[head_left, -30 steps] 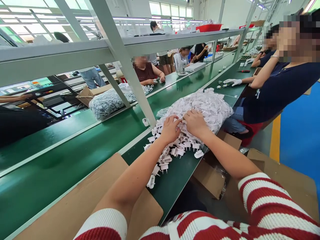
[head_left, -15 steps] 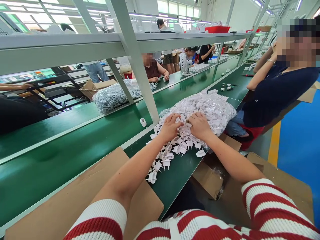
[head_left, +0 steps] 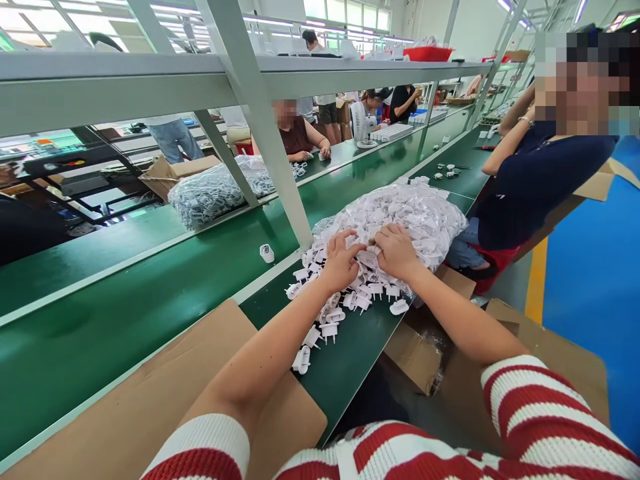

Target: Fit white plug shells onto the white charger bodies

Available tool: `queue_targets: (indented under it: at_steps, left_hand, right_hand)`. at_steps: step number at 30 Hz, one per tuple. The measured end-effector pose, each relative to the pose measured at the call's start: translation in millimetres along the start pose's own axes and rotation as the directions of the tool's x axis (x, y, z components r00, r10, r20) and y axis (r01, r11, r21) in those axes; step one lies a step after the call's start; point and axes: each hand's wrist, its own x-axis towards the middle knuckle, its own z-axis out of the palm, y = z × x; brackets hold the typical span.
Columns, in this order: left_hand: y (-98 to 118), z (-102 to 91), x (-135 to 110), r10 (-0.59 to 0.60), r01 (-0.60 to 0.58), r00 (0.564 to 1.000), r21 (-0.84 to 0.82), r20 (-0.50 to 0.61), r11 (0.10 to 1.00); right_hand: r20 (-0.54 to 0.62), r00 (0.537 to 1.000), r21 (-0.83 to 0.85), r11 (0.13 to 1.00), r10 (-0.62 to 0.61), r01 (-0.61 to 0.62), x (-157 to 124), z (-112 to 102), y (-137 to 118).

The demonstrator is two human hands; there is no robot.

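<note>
A clear plastic bag (head_left: 425, 220) full of white plug housings lies on the green bench, with loose white plug housings (head_left: 327, 330) spilled from its near end. My left hand (head_left: 342, 261) is over the spill at the bag's near end, its thumb and bent fingers apart. Close beside it, my right hand (head_left: 397, 253) presses against the bag with curled fingertips pinched together. Whatever lies between those fingertips is hidden. One housing (head_left: 399, 307) rests by itself near the bench edge.
A cardboard sheet (head_left: 200, 373) covers the near bench. A metal post (head_left: 280, 153) rises just left of the bag. The green belt (head_left: 150, 287) carries a small white part (head_left: 267, 253). A co-worker (head_left: 545, 180) sits at right; open cartons (head_left: 415, 357) stand below the bench edge.
The small white part on the belt has shifted left, away from the post. My hands keep nearly the same place at the bag, and the whole view has turned slightly.
</note>
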Motion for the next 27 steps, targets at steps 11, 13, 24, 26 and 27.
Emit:
queue_targets:
  at_steps: [11, 13, 24, 26, 27]
  left_hand:
    - [-1.9, 4.8, -0.1, 0.019, -0.047, 0.989, 0.188, 0.146, 0.981]
    - [-5.4, 4.1, -2.9, 0.065, -0.096, 0.987, 0.215, 0.147, 0.972]
    - [-10.5, 0.5, -22.5, 0.080, -0.126, 0.981, 0.263, 0.178, 0.957]
    - [-10.0, -2.5, -26.0, 0.060, -0.103, 0.983, 0.258, 0.171, 0.961]
    - [-9.3, -5.0, -27.8, 0.051, -0.093, 0.985, 0.256, 0.166, 0.962]
  right_hand:
    - [0.028, 0.999, -0.045, 0.999, -0.018, 0.019, -2.1, 2.5, 1.0]
    - [0.048, 0.999, -0.051, 0.998, -0.021, 0.023, -2.6, 1.2, -0.1]
    - [0.146, 0.989, -0.040, 0.999, -0.021, 0.027, -3.3, 1.1, -10.4]
    - [0.146, 0.989, -0.033, 0.999, -0.015, 0.020, -3.6, 0.6, -11.2]
    - [0.144, 0.990, -0.024, 1.000, -0.007, 0.011, -3.7, 0.1, -11.7]
